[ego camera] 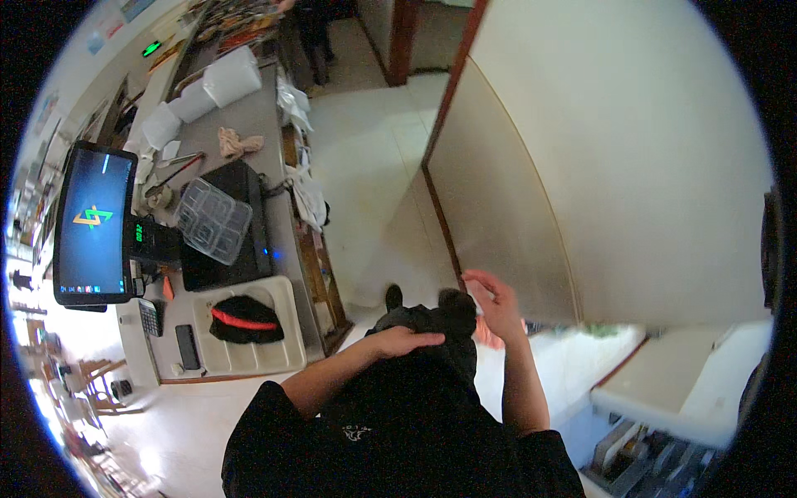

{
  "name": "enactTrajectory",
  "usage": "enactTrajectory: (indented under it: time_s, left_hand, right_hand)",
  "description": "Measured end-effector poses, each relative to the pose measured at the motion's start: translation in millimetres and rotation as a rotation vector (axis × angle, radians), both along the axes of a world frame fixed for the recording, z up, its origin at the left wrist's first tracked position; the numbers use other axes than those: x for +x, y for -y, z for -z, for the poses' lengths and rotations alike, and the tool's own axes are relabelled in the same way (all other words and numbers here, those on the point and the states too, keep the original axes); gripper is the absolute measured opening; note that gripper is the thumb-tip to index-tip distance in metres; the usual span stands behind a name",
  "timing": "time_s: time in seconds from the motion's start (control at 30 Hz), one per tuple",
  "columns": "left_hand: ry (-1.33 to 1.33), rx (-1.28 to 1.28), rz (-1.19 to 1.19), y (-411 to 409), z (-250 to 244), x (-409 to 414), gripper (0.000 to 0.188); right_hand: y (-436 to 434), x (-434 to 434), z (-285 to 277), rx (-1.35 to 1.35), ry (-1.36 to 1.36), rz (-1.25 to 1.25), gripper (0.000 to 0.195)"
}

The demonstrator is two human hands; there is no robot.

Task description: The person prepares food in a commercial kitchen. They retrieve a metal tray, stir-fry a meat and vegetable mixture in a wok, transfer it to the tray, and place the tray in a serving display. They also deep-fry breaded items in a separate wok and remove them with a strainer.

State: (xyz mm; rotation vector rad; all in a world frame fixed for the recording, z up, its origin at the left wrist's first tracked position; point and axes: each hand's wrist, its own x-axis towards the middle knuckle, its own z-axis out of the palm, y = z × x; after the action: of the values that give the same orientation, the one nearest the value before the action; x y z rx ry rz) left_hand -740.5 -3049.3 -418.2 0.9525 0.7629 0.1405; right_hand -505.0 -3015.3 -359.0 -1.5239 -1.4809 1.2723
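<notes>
My left hand (405, 342) rests against the front of my black shirt (423, 398) at waist height, its thumb pointing right; whether its fingers grip the cloth cannot be told. My right hand (496, 305) is raised to the right of my waist, fingers apart and slightly bent, with nothing seen in it. Left of me, a cream plastic tray (295, 324) on the counter holds a black cap with a red band (246, 320). Beyond it, a clear compartment container (213, 221) lies on a black box-shaped device (193, 271).
A monitor (94, 224), a calculator (149, 317) and a dark phone (187, 347) are on the counter (264, 112) at left. White packages (231, 76) and a beige cloth (239, 143) lie farther along. A pale wall (629, 155) stands at right. Another person (313, 34) stands in the aisle.
</notes>
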Motion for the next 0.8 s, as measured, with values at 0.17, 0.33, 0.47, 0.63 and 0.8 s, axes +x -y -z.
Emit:
enactTrajectory:
  time_s: [0.17,0.33,0.47,0.63,0.8]
  left_hand:
    - [0.083,0.18,0.093,-131.2,-46.5,-20.6,0.067]
    - [-0.118,0.12,0.027,-272.1,-76.0,-49.4,0.068]
    - [-0.359,-0.01,-0.072,-379.2,21.3,-66.2,0.1]
    - [-0.569,0.177,0.018,-498.9,77.2,-116.8,0.093]
    - [-0.877,0.576,-0.1,-619.1,92.7,-169.5,0.081]
  right_hand:
    - [-116.6,12.6,37.1,-0.267,-0.255,-0.115,0.042]
    - [-208.9,12.8,95.0,-0.718,-0.564,-0.136,0.053]
    - [-287.3,7.8,150.5,-0.82,-0.659,-0.092,0.065]
    - [-446.9,-37.9,48.4,-0.897,-0.241,-0.1,0.078]
    - [-604.8,-47.2,71.6,-0.64,-0.107,-0.319,0.09]
